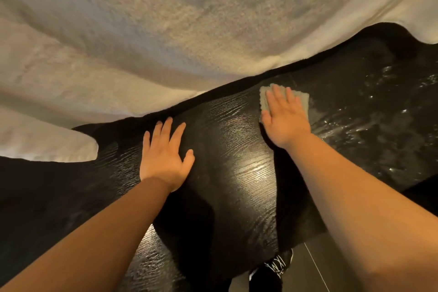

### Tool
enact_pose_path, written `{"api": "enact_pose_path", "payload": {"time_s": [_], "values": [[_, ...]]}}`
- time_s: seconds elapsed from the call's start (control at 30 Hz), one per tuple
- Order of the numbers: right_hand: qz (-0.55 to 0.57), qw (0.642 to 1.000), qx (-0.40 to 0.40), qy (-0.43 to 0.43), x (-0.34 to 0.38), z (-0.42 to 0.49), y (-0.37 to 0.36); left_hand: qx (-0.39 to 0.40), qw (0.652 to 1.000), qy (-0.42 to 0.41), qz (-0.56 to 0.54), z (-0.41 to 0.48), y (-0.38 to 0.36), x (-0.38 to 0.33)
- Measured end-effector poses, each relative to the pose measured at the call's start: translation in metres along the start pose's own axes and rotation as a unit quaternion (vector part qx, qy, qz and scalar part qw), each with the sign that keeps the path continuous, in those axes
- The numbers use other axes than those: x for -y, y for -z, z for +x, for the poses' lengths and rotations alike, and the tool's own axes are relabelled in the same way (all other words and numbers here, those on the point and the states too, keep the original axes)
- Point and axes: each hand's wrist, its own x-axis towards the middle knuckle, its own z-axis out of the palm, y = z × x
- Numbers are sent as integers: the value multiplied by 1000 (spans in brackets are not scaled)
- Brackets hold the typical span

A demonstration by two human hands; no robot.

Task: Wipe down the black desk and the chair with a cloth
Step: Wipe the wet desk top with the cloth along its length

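Two bare forearms come in from the bottom edge, nearest the camera, both reaching forward over the black worktop (237,173). Left hand (163,156) lies palm down, flat on the worktop, fingers spread and straight, grip wide with nothing in it. Right hand (284,118) also palm down, fingers extended and slightly apart, pressing flat on a small grey cloth (301,99); no curled grip, the cloth is pinned under the palm and fingers rather than pinched. Cloth sits on the worktop toward its far edge, right of the left hand, its far corners showing past the fingertips. Worktop has a dark wood-grain finish with a bright glare patch between the two hands; wet streaks and droplets (384,106) show on the worktop right of the cloth. A pale textured wall (189,19) runs along the far side of the worktop. Below the worktop's near edge a black shoe with white markings (275,268) stands on dark floor (308,265). Chair not in view.
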Motion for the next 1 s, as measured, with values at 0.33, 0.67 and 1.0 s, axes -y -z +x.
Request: {"api": "enact_pose_path", "payload": {"time_s": [0.33, 0.67, 1.0], "values": [[-12, 991, 33, 133, 89, 0, -10, 4, 1000, 0, 1, 2, 0, 1], [25, 996, -11, -90, 0, -20, -7, -1, 1000, -1, 2, -1, 3, -1], [-14, 996, 17, 84, 13, -53, -30, -20, 995, -50, -78, 30, 2, -72]]}}
